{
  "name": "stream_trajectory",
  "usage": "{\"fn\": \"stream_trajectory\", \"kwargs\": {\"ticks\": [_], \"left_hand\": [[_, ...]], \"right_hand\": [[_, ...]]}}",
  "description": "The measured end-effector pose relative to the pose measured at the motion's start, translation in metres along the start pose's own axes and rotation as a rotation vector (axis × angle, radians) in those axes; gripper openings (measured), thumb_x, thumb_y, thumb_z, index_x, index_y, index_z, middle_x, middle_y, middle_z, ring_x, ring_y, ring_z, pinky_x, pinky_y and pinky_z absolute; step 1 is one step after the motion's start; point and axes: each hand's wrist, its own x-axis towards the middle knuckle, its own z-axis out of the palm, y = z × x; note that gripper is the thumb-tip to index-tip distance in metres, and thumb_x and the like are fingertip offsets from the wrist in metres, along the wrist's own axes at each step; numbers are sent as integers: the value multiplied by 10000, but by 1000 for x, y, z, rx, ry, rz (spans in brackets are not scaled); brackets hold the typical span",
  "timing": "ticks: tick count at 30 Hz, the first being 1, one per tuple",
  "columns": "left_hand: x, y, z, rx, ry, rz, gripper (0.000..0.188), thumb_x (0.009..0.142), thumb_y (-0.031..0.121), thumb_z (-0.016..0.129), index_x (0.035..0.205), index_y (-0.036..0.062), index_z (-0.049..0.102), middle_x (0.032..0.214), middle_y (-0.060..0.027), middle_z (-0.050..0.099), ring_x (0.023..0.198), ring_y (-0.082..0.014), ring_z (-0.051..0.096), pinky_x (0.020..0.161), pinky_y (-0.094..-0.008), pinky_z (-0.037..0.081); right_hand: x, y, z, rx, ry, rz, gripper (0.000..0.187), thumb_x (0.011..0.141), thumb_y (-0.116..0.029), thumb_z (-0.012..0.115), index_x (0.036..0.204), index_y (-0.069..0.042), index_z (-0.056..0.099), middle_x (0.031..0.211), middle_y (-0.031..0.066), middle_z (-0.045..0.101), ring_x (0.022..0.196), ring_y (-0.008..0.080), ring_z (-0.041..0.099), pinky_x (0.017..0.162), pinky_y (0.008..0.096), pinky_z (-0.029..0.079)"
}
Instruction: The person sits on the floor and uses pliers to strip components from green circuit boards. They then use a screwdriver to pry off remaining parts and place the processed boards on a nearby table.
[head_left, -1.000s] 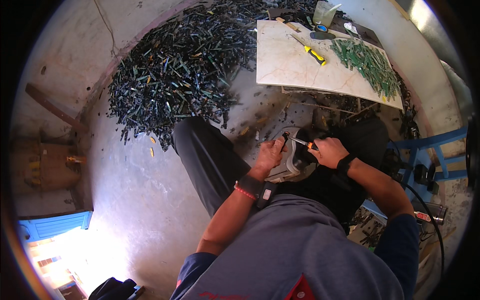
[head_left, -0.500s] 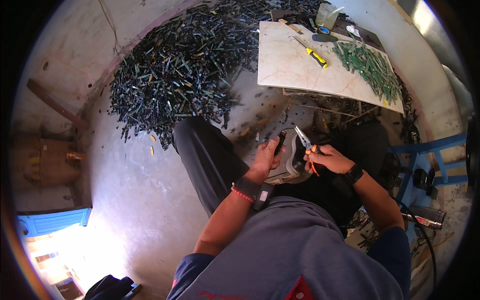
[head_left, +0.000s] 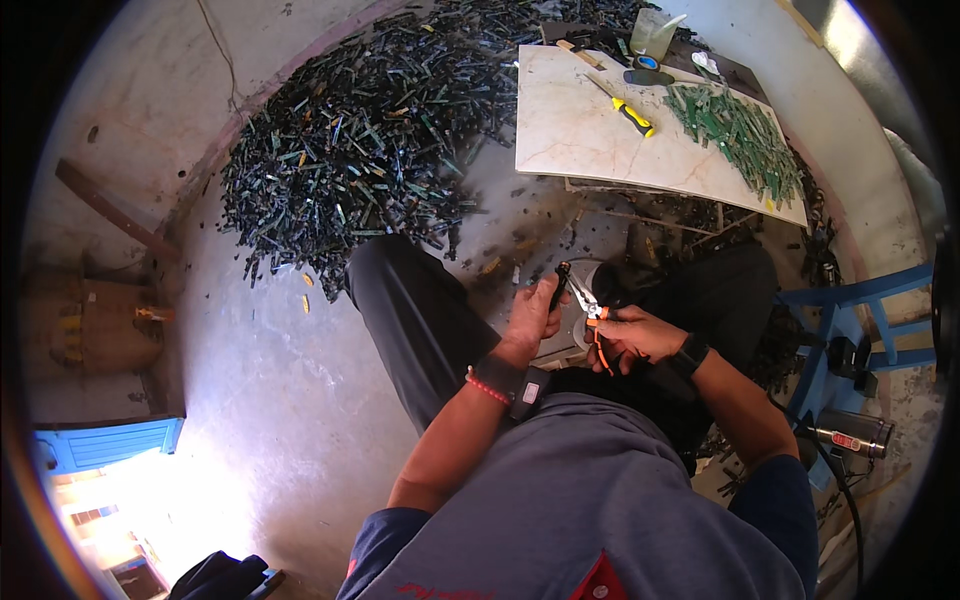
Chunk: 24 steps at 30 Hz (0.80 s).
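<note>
The person's two hands work close together between the knees. The left hand (head_left: 532,312) has its fingers closed around one short dark strip (head_left: 562,284), thumb along its side, with the strip's upper end standing clear of the fingers. The right hand (head_left: 642,338) is wrapped around one pair of pliers (head_left: 586,298) with orange-and-black handles; the fingers are bent around the handles, which stand somewhat apart. The pliers' nose points up and left, its tip right at the strip's upper end; whether it bites the strip or only lies against it cannot be told.

One red bead bracelet (head_left: 488,386) and one dark band are on the left wrist, one black watch (head_left: 691,352) on the right.

Beyond the knees, one large heap of dark strips (head_left: 350,150), too many to count, covers the floor at the upper left. Two small yellow pieces (head_left: 306,302) lie just beside its lower edge.

At the upper right is one pale board (head_left: 580,130). It bears one yellow-and-black screwdriver (head_left: 633,118) and one pile of green strips (head_left: 735,140), overlapping and uncountable. Behind these stand one cup (head_left: 653,34) and one blue-centred roll (head_left: 647,62). One blue chair (head_left: 868,290) and one metal flask (head_left: 860,436) are at the right.
</note>
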Motion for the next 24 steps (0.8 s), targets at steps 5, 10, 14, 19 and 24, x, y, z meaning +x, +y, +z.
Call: {"fn": "stream_trajectory", "kwargs": {"ticks": [5, 10, 14, 19, 24], "left_hand": [[-2, 3, 4, 14, 4, -8, 436, 885, 447, 531, 792, 21, 527, 504, 46, 307, 399, -62, 240, 384, -243, 177], [-3, 3, 3, 16, 6, -2, 431, 881, 439, 534, 796, 17, 523, 507, 48, 305, 400, -62, 240, 387, -246, 174], [-2, 2, 3, 6, 1, -6, 433, 879, 438, 536, 797, 13, 522, 507, 48, 305, 400, -62, 241, 389, -247, 174], [0, 1, 3, 5, 8, -5, 439, 881, 440, 534, 805, 8, 519, 508, 47, 304, 402, -63, 240, 390, -247, 175], [-1, 2, 3, 11, 8, -4, 444, 882, 443, 533, 813, 4, 516, 510, 47, 303, 403, -65, 238, 390, -248, 178]], "right_hand": [[3, 2, 3, 47, -20, -7, 406, 950, -402, 462, 1073, -21, 528, 866, 95, 657, 754, 163, 659, 511, 244, 490], [4, 3, 2, 57, -30, -17, 403, 959, -394, 442, 1074, -18, 531, 874, 98, 655, 770, 169, 662, 510, 242, 491], [3, 5, 0, 107, -45, -39, 400, 961, -381, 434, 1081, -12, 535, 880, 104, 656, 774, 179, 663, 507, 239, 491], [3, 6, 6, 160, -51, -46, 377, 963, -352, 424, 1068, -12, 548, 883, 113, 657, 769, 196, 664, 502, 233, 477], [5, 10, 14, 287, -61, -74, 364, 966, -326, 404, 1051, -5, 553, 879, 121, 657, 751, 212, 662, 493, 240, 462]]}}
